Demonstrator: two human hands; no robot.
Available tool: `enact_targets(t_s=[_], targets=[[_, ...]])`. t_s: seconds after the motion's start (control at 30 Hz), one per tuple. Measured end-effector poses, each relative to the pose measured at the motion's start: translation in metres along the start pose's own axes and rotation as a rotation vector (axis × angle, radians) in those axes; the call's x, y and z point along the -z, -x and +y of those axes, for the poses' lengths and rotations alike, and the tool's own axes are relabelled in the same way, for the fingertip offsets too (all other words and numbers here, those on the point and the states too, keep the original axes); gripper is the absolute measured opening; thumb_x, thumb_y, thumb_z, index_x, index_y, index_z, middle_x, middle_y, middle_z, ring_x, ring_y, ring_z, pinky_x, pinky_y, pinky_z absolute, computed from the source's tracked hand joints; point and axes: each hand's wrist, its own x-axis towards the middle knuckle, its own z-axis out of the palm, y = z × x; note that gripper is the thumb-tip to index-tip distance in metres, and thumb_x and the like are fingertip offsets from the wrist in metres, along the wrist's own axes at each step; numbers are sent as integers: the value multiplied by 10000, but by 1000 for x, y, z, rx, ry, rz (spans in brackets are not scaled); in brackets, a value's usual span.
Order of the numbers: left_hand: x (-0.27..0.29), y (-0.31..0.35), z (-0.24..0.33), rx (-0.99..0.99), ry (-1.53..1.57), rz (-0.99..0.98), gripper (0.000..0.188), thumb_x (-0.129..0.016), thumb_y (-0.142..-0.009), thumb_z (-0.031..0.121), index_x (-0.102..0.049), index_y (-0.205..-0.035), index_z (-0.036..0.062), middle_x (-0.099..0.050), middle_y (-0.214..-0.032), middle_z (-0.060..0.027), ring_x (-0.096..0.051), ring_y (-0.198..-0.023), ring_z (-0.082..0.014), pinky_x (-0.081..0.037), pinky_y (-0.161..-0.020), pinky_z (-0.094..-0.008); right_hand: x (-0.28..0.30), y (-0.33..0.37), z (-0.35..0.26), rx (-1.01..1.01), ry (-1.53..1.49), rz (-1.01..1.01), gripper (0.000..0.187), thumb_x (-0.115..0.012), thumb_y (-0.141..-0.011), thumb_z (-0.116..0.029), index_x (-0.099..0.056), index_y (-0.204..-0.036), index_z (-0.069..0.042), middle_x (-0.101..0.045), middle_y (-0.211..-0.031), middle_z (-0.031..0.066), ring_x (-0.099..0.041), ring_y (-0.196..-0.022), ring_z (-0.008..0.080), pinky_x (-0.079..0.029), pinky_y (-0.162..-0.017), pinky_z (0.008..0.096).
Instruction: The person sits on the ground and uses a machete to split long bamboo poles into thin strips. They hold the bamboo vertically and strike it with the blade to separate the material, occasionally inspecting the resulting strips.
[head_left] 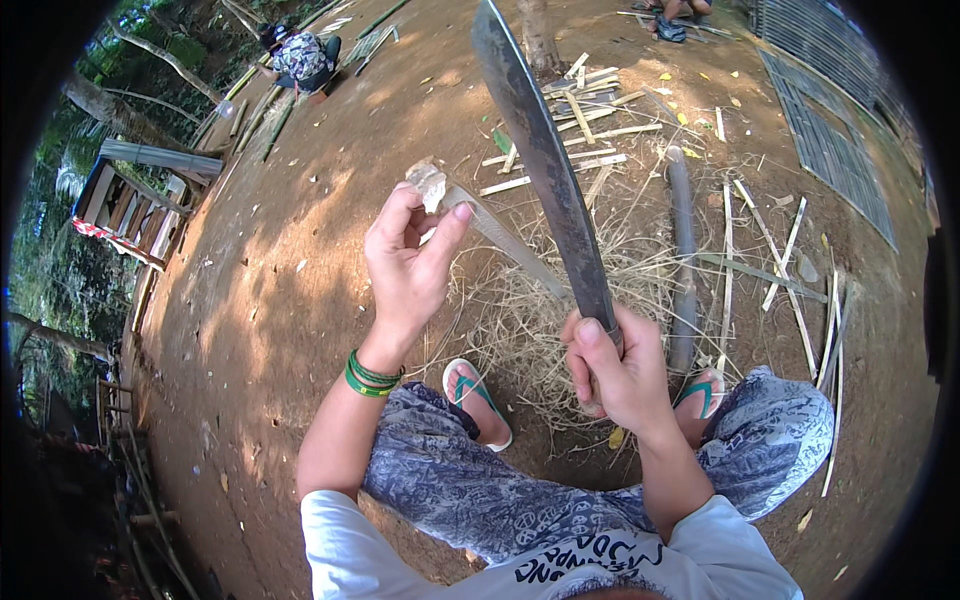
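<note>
We grip the machete [545,170] in our right hand [615,365] and pinch a half-shaved strip [490,225] in our left hand [405,265]; shavings [520,320] lie near our feet.

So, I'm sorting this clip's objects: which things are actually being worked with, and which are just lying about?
In use:
- long dark machete blade, gripped by the right hand
- thin pale bamboo strip, pinched by the left hand

Lying about:
- dry shavings pile
- split bamboo sticks
- grey round pole
- woven bamboo panels
- wooden frame
</note>
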Motion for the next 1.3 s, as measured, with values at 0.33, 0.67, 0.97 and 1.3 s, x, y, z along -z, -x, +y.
enact_targets(t_s=[0.33, 0.67, 0.97, 1.3], targets=[[-6, 10, 5, -54, -86, -84, 259, -768, -833, -24, -511, -836, 5, -552, -793, 10, -479, -670, -36, -392, -558, -209, -1, 16, -25, 18, 71, -11, 344, -589, -1022, -324, -610, -929, 7, -520, -534, -35, -477, -446, 27, -342, -417, 216], [-19, 15, 24, 7, -249, 85, 290, -730, -810, -26, -481, -953, 6, -600, -754, 0, -605, -685, -45, -503, -617, -203, -15, 27, 24, -83, 52, 145, 368, -578, -1031, -321, -584, -917, 28, -539, -532, -12, -516, -452, 44, -370, -409, 232], [-31, 16, 49, 43, -336, 123, 415, -631, -849, -30, -531, -1247, 30, -540, -834, 18, -512, -647, -17, -418, -546, -179, -33, 41, 34, 134, -1, 168, 270, -611, -1007, -250, -607, -982, 19, -577, -557, -5, -551, -492, 39, -378, -448, 221], [2, -6, 29, 32, -266, 60, 259, -588, -839, -51, -559, -1087, 16, -647, -885, -16, -487, -613, -2, -403, -528, -185, -24, 37, 38, 33, 77, 131, 260, -710, -931, -227, -635, -888, 18, -630, -623, 42, -585, -582, 59, -422, -517, 250]])
